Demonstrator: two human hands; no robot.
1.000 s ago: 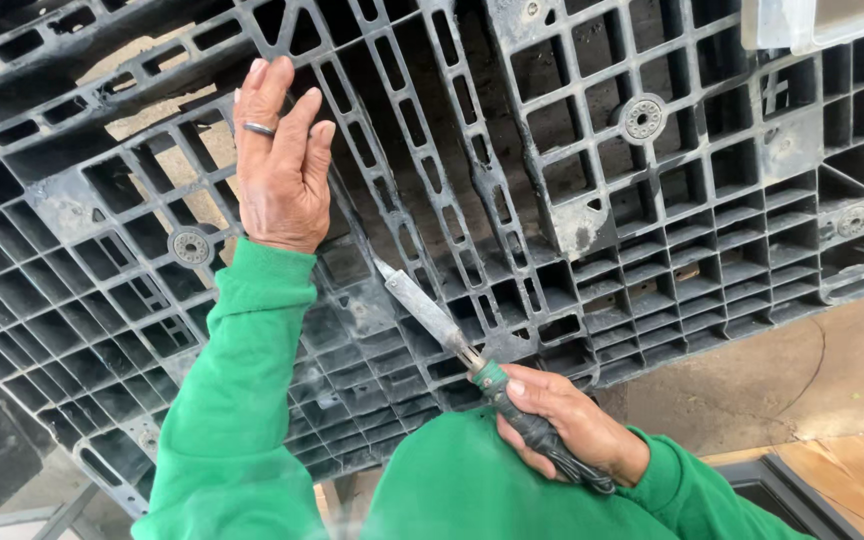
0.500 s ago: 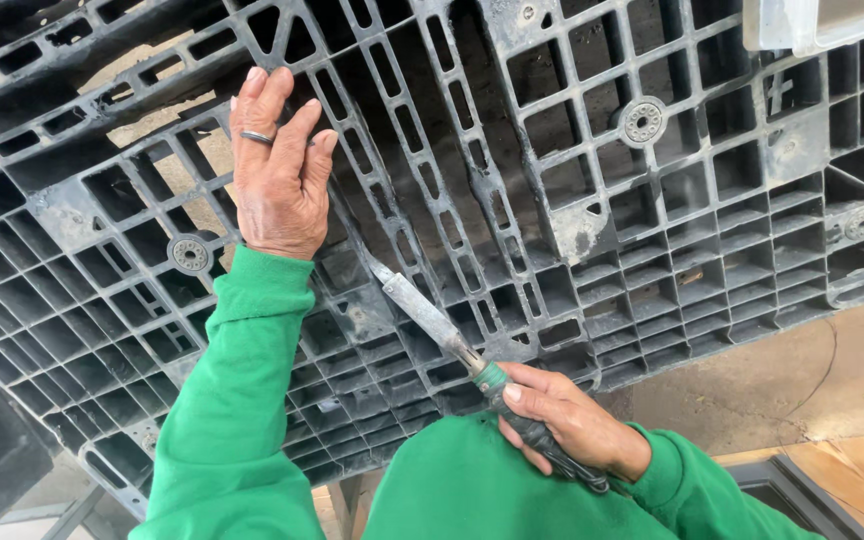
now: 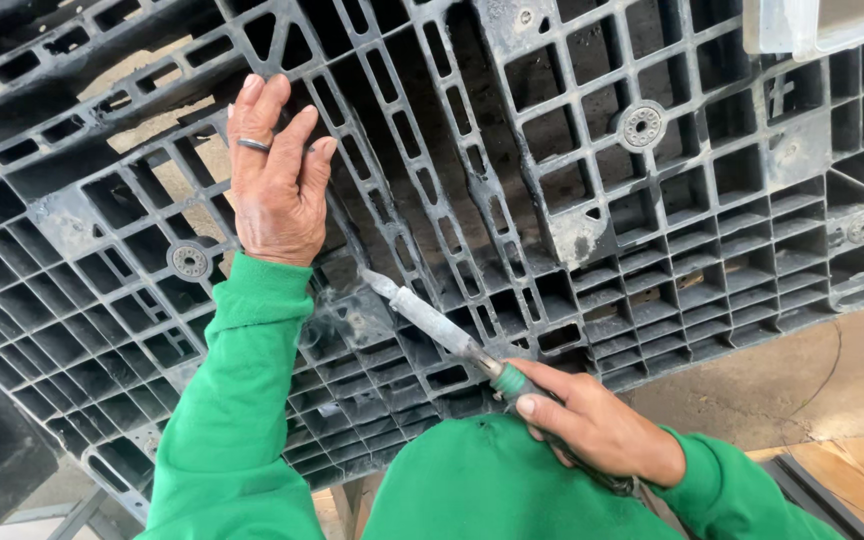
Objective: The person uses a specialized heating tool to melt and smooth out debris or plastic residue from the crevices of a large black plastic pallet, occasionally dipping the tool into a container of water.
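The long metal tool [image 3: 432, 322] with its green handle points its tip at a rib of the black plastic pallet [image 3: 652, 230], where a little smoke rises. The right hand [image 3: 592, 425] is wrapped tight around the handle. The left hand [image 3: 274, 185] lies flat and spread on the pallet, holding nothing. The work looks under way, not finished. Below is the concrete floor [image 3: 802, 370].

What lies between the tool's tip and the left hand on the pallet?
In the head view, only black pallet ribs, with a faint wisp of smoke, lie between the tool tip and the left hand. The right hand grips the tool's handle.
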